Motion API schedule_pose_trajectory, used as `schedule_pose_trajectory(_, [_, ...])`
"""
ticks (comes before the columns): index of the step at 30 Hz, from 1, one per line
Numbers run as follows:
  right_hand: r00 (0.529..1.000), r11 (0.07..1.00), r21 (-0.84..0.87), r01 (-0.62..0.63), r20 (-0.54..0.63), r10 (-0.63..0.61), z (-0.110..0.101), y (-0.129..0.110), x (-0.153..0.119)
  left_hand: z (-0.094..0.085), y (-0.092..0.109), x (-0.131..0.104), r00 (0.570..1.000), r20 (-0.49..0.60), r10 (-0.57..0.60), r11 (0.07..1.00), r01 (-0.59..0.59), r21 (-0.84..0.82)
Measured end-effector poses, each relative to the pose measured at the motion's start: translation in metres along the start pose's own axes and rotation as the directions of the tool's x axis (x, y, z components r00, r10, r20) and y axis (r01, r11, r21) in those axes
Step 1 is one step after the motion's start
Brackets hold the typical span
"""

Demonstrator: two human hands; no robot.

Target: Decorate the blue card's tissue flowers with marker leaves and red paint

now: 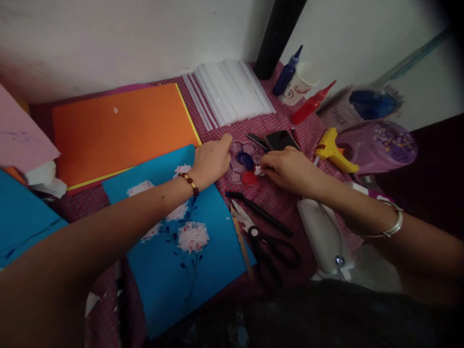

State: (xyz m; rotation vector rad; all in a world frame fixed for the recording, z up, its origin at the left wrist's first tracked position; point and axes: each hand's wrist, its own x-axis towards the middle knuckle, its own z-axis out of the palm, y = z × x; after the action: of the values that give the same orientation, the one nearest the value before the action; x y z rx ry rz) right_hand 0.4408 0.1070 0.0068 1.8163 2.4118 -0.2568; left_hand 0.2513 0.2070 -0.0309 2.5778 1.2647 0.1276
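A clear round paint palette (237, 166) holds dark blue paint (245, 160) and red paint (249, 178) in its wells. My left hand (212, 163) is closed at the palette's left rim, gripping it. Between the pinched fingers of my right hand (288, 168) is a small piece of crumpled white paper (257, 170), just over the palette's right side by the red well. Under my left forearm lies a blue sheet (221, 251) with a painted dark stem, leaves and several white paper flowers (193, 237) tinged red.
Black-handled scissors (270, 249), a black pen-like tool (261, 212) and a wooden strip (242, 241) lie near me. Beyond are orange sheets (123, 130), white sticks (232, 92), a phone (282, 140), blue (286, 77) and red paint bottles (308, 107), a paper cup (301, 82) and a yellow glue gun (331, 150).
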Motion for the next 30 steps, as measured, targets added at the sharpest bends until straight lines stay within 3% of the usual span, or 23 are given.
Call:
schedule_pose_trajectory(3, [1.000,0.994,0.107,0.025,-0.008,-0.024,0.002,0.002,0.001,0.002,0.002,-0.001,1.000,0.008,-0.030,0.999,0.030,-0.023])
schedule_pose_trajectory(9, [0.975,0.971,0.109,-0.215,0.074,0.208,0.002,-0.008,0.003,0.005,0.004,-0.004,0.998,-0.001,-0.069,0.995,0.069,-0.067])
schedule_pose_trajectory(16, [0.957,0.943,0.169,-0.286,0.109,0.270,-0.003,-0.008,0.012,0.005,0.004,-0.003,0.999,-0.016,-0.037,0.999,0.037,-0.040])
schedule_pose_trajectory(20, [0.946,0.921,0.218,-0.323,0.068,0.316,-0.016,-0.002,0.007,0.002,0.004,-0.004,0.999,-0.007,-0.034,0.999,0.034,-0.012])
schedule_pose_trajectory(25, [0.951,0.926,0.217,-0.308,0.028,0.309,-0.022,-0.011,-0.022,0.003,0.004,-0.004,0.997,-0.007,-0.082,0.994,0.082,-0.066])
schedule_pose_trajectory(30, [0.975,0.958,0.183,-0.223,0.042,0.219,-0.001,-0.022,-0.032,0.005,0.003,0.003,0.988,-0.010,-0.154,0.984,0.153,-0.094])
